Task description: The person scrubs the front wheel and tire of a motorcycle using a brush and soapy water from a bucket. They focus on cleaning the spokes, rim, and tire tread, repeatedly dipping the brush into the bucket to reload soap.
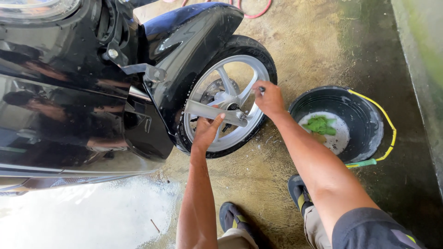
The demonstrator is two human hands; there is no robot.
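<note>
A black scooter (69, 87) stands on wet concrete with its front wheel (228, 97) turned toward me. The wheel has silver spokes and a black tyre. My left hand (206, 130) rests on the silver fork leg (210, 110) that crosses the wheel, fingers spread against it. My right hand (268, 98) is at the wheel's right rim, pinched on a small dark brush-like tool (261, 89) whose tip alone shows. Soap suds cling to the tyre and mudguard (189, 32).
A black bucket (364, 133) with a yellow handle stands right of the wheel, holding foamy water and a green cloth (320, 124). A red hose (251, 11) lies at the top. A concrete curb (422, 55) runs along the right. My sandalled feet (297, 191) are below.
</note>
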